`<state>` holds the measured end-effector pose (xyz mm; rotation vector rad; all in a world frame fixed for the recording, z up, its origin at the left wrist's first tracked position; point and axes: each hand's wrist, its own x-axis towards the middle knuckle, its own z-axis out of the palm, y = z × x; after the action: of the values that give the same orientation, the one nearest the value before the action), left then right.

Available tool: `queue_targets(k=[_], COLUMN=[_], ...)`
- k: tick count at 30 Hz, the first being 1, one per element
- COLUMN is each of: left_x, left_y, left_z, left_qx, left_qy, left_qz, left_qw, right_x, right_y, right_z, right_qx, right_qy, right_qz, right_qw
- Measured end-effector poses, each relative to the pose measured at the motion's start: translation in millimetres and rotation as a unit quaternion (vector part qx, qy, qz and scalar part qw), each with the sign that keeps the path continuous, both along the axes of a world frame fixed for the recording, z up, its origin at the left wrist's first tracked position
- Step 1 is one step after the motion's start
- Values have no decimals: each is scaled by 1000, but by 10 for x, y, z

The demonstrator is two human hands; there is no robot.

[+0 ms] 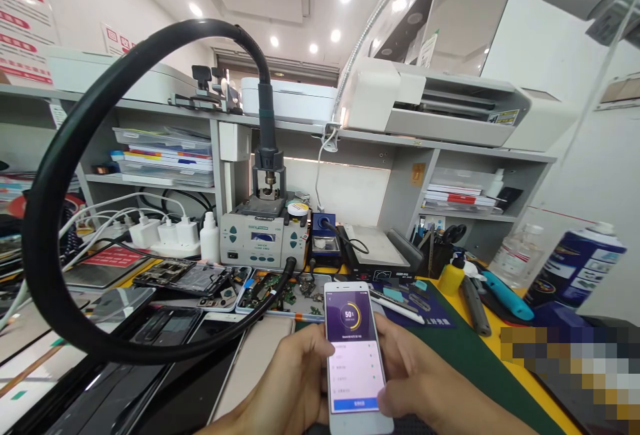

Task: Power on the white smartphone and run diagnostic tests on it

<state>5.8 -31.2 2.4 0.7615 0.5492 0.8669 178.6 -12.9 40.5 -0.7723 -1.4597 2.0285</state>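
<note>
A white smartphone (356, 355) stands upright in front of me, held between both hands. Its lit screen has a purple top with a ring reading 50, a white list below and a blue bar at the bottom. My left hand (295, 372) wraps the phone's left side, thumb at the screen's left edge. Around the right side closes my right hand (413, 368), its thumb over the lower right corner near the blue bar. The fingers behind the phone are mostly hidden.
A hot air station (265, 238) with a thick looping black hose (37, 222) stands behind. Dismantled phones (160, 335) cover the left. On the green mat (465, 362) lies a white pen-like tool (397, 305). A spray can (575, 265) and yellow bottle (451, 275) stand right.
</note>
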Motion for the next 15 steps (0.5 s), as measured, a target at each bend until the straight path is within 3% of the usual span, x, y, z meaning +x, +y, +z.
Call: queue_targets(k=[15], left_x=[-11], left_y=[-14], left_z=[0], left_qx=[17], left_qy=[1], left_qz=[-12], left_qw=[1000], right_x=[15], right_y=[15], right_z=[-90], right_qx=[17], right_qy=[-7], right_qz=[-29], right_qw=[999])
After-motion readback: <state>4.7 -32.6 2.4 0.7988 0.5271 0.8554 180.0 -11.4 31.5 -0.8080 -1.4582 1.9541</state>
